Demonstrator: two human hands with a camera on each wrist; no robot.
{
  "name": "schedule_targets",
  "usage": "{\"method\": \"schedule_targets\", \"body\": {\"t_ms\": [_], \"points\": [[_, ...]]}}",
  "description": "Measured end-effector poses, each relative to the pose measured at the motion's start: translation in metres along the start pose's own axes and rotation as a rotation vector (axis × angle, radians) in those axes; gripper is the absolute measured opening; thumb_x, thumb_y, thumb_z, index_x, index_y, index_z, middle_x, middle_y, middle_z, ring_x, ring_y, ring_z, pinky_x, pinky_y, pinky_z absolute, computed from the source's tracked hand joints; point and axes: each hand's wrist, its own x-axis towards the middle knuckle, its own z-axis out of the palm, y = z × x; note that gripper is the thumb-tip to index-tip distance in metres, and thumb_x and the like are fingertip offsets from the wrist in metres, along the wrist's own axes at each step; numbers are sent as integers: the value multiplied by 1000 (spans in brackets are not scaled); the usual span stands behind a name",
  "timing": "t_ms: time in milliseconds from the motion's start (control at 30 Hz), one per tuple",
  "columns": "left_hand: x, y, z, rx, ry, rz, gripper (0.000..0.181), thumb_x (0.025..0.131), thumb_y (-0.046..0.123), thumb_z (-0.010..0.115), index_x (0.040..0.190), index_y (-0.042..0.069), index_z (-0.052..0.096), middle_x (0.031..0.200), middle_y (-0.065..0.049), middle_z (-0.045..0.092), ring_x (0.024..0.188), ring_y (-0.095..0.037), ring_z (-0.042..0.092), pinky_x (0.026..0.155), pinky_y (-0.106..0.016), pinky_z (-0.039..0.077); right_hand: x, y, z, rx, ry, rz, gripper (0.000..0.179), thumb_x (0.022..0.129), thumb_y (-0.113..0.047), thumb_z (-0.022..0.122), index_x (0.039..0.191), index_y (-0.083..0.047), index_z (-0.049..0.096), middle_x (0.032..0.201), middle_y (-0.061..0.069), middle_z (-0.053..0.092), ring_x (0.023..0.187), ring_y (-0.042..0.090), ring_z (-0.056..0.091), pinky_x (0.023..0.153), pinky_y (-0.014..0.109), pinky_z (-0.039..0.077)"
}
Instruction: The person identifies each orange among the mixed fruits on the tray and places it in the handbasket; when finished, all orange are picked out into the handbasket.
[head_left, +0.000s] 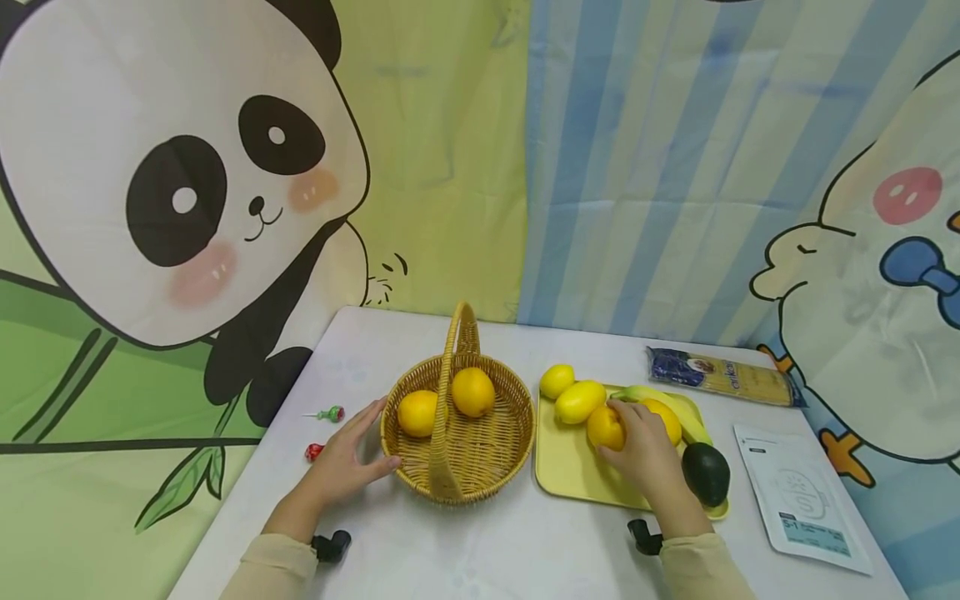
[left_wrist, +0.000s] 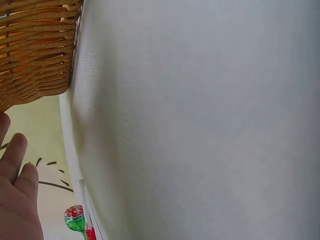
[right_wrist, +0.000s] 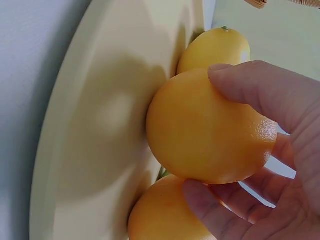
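Observation:
My right hand (head_left: 648,450) grips an orange (right_wrist: 210,130) between thumb and fingers, close over the yellow tray (head_left: 573,475). Another orange (head_left: 663,419) sits just behind that hand, and two lemons (head_left: 581,402) lie at the tray's back left. Beside them are bananas (head_left: 678,408) and a dark green avocado (head_left: 706,473). The left hand (head_left: 337,462) is at the left side of a wicker basket (head_left: 487,454), its fingers spread and fingertips right at the rim. Inside the basket two oranges (head_left: 473,392) rest on either side of the handle.
Two lollipops, one green (head_left: 331,413) and one red (head_left: 313,452), lie left of the basket. At the back right is a pack of pasta (head_left: 723,375). A white pouch (head_left: 802,500) lies right of the tray. A printed curtain (head_left: 637,167) hangs behind the table.

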Motion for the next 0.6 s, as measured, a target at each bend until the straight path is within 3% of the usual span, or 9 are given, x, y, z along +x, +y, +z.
{"method": "schedule_targets", "body": {"t_ms": [600], "points": [[1,1,0,3,-2,1,102,84,56,82,167,29,28,172,-7,32,158,-41,30,122,-70,30,-8,3,0,119,-52,5,77,81,-26,90,148,-10,55,144,23,59,131,45,55,114,68,43]]}}
